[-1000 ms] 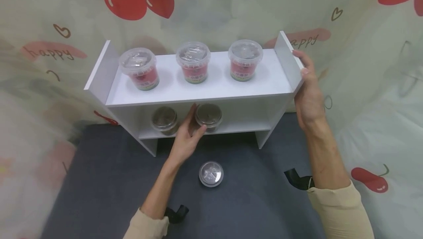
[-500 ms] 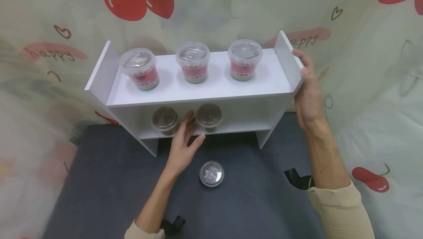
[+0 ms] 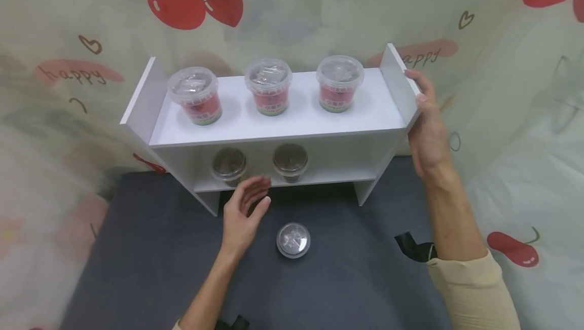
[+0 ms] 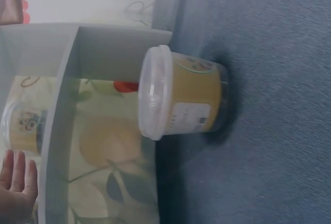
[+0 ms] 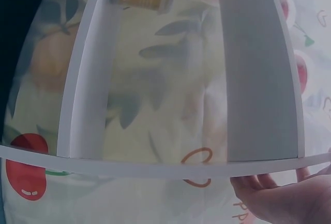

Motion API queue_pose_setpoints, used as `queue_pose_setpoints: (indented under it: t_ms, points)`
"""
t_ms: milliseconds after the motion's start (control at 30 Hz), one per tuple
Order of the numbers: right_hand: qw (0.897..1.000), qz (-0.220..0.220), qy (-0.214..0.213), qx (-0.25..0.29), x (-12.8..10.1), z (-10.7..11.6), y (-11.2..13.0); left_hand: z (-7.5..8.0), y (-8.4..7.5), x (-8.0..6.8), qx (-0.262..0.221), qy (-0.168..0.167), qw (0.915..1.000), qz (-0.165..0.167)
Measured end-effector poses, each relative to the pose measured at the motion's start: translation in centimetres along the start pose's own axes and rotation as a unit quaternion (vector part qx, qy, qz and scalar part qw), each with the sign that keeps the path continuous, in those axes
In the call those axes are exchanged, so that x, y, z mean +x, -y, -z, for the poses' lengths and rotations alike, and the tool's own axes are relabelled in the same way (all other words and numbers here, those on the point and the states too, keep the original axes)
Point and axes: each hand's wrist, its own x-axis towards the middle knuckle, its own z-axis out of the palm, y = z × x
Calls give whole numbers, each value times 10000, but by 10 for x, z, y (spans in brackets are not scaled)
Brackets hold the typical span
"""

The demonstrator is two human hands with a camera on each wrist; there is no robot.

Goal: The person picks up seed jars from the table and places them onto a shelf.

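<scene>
My left hand (image 3: 244,216) is in front of the lower shelf with nothing in it, fingers loosely bent and thumb apart. Just beyond its fingertips, two clear-lidded plastic tubs stand on the lower board: the left tub (image 3: 229,162) and the right tub (image 3: 291,160). Another lidded tub (image 4: 191,94) stands on the dark surface, right of the hand in the head view; the left wrist view shows its yellow side and white label. My right hand (image 3: 429,132) grips the upper right side panel of the white shelf unit (image 3: 274,135) by its edge, as the right wrist view also shows.
On the top board are three lidded tubs with red and green labels: a left one (image 3: 201,104), a middle one (image 3: 270,98) and a right one (image 3: 337,94). A cherry-print cloth (image 3: 292,21) hangs behind. Dark grey cloth (image 3: 347,269) covers the surface below.
My left hand has let go of the right tub on the lower shelf and drawn back toward me and leftward. That tub stays on the board. My right hand keeps its place.
</scene>
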Motion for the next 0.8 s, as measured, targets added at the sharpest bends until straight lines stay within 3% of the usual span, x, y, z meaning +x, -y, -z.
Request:
queue_pose_setpoints:
  t_ms: [167, 400, 800]
  points:
    - [9999, -79, 8, 62, 1, 3, 1, 4, 2, -7, 223, 84, 9996, 142]
    - [9992, -246, 194, 247, 2, 8, 5, 4, -13, -16, 814, 335, 9959, 229]
    - [9982, -440, 204, 362, 1, 14, 12, 5, 5, -40, 832, 631, 9924, 647]
